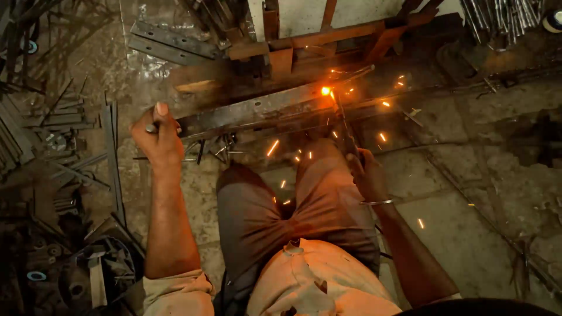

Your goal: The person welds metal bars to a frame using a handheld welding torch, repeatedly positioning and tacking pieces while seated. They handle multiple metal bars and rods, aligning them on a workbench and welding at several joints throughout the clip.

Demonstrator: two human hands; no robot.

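Observation:
My left hand (157,136) grips the left end of a long steel bar (263,108) that runs across the middle of the view, above my knees. A welding electrode holder (350,146) is held in my right hand (367,174), which wears a thin metal bangle. The thin rod reaches up to the bar, where a bright orange arc (325,90) burns. Sparks scatter around the bar and fall over my trousers.
Scrap steel strips and rods (41,123) lie piled on the left. Flat steel plates (170,44) and rusty frame pieces (328,35) sit behind the bar. A bundle of thin rods (497,17) lies top right. The stone floor (468,210) stretches to the right.

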